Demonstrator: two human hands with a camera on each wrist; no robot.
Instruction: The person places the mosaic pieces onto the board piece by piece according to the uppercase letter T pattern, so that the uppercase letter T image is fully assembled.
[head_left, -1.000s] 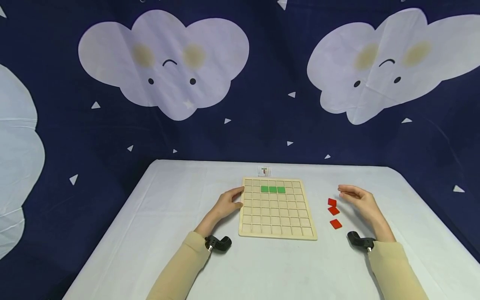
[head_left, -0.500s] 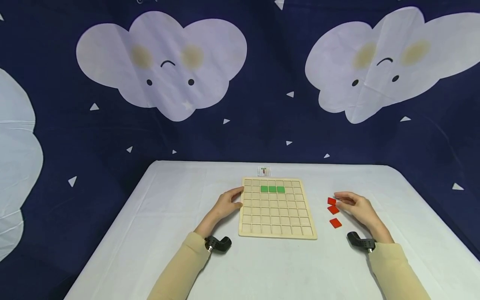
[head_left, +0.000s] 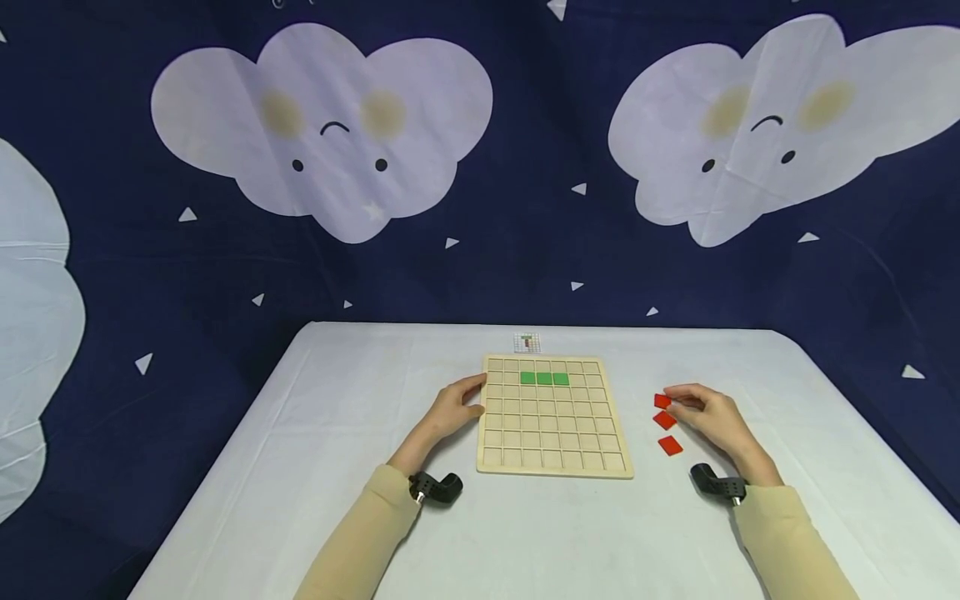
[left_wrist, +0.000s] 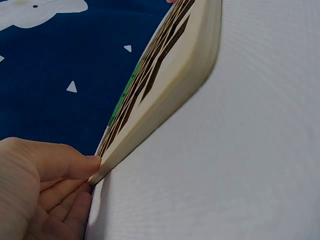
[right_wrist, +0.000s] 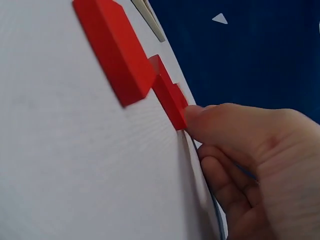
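Observation:
On the table, the wooden grid board (head_left: 555, 417) holds a row of three green tiles (head_left: 544, 378) near its far side. My left hand (head_left: 450, 410) rests against the board's left edge, thumb and fingertips touching its side (left_wrist: 150, 122); the fingers are relaxed. Right of the board lie three red tiles: the nearest (head_left: 671, 446), the middle one (head_left: 664, 420) and the farthest (head_left: 661, 401). My right hand (head_left: 716, 421) has thumb and fingers at the farthest tile's right side, pinching it. In the right wrist view, the thumb meets red at the far end of the row; the other fingertips are hidden.
A small card with a printed grid pattern (head_left: 527, 342) lies just beyond the board. White cloth covers the table (head_left: 360, 375). Behind it hangs a dark blue cloth with clouds and triangles (head_left: 525, 275).
My right hand has moved left and down to the farthest red tile, its thumb and fingers closing in. My left hand keeps its place at the board.

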